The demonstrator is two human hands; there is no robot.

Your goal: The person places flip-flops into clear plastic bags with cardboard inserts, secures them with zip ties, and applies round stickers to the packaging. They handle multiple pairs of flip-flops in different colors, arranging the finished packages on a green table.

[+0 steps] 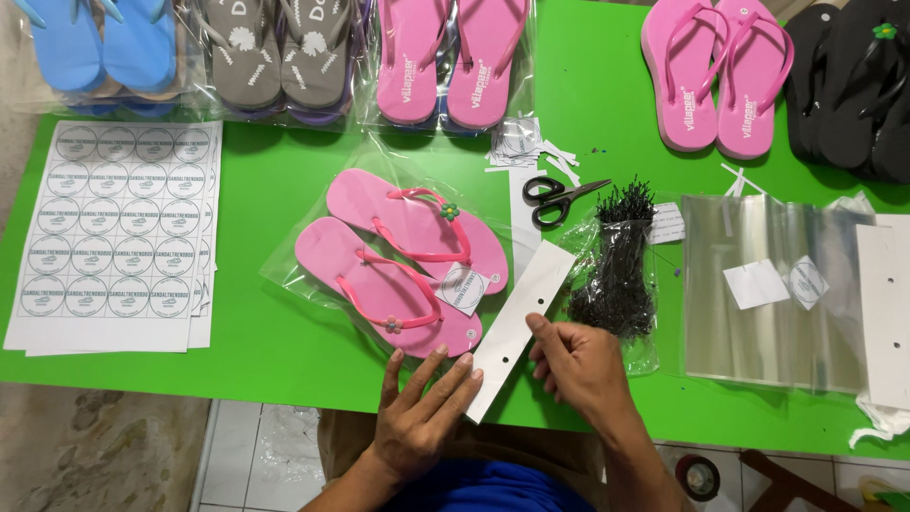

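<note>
- A person works at a green table (607, 104), seen from above.
- The left hand (422, 412) lies flat with fingers spread, released, pressing the near end of a white card strip (519, 318).
- The right hand (580, 365) is loosely curled beside the strip's right edge, its fingertips touching the card; I cannot tell if it pinches anything.
- The strip runs slantwise from the near edge toward the far right, with small holes along it.
- Just left of the strip lies a pink sandal pair (403, 256) inside a clear bag, with a round sticker on the bag.
- Right of the strip sits a bundle of black ties (616, 261) in plastic; scissors (559, 196) lie just beyond.
- At the far left lies a sticker sheet (118, 232).
- At the right lie clear bags (773, 289).
- Along the far edge: blue, grey, pink and black sandals.
</note>
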